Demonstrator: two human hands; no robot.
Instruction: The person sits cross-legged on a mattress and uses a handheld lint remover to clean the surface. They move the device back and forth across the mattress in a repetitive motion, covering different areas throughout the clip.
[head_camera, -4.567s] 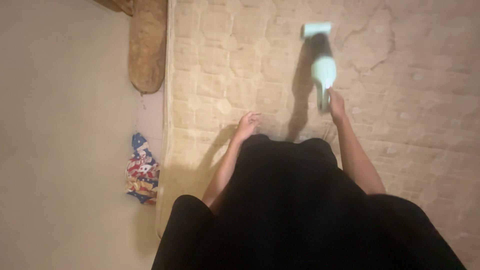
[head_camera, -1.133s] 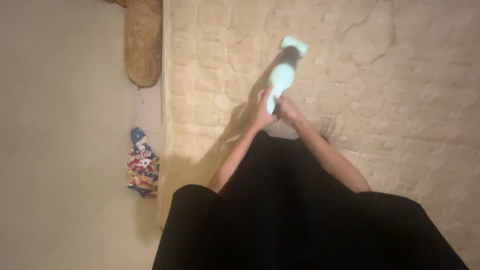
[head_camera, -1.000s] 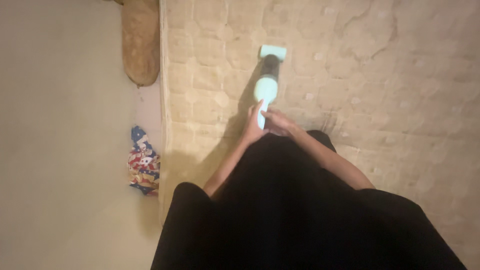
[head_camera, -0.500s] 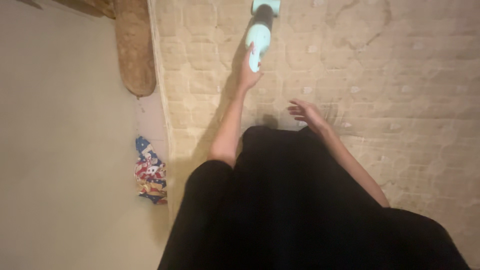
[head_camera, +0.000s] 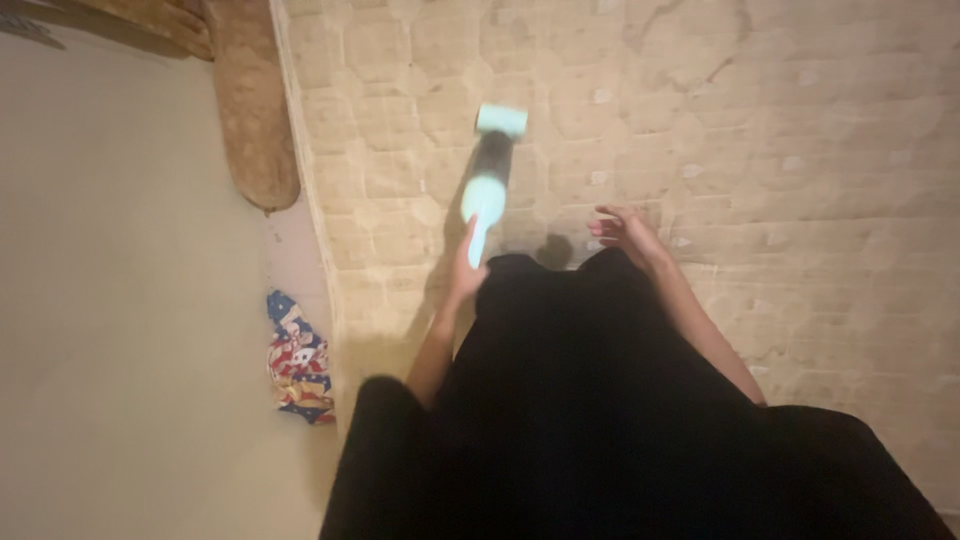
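My left hand (head_camera: 466, 272) grips the handle of a pale green handheld vacuum (head_camera: 487, 182) with a dark middle section. Its nozzle rests on a bare, stained, quilted mattress (head_camera: 800, 150), near the mattress's left side. My right hand (head_camera: 625, 233) hovers over the mattress to the right of the vacuum, fingers apart and holding nothing. My black clothing fills the lower part of the view.
A brown cushion or pillow (head_camera: 250, 110) lies along the mattress's left edge at the top. A crumpled red, white and blue cloth (head_camera: 297, 357) lies on the pale floor (head_camera: 120, 300) beside the mattress.
The vacuum passed from my right hand to my left. My left arm stretched it far forward, then drew it back toward me. My right hand came off and stays open.
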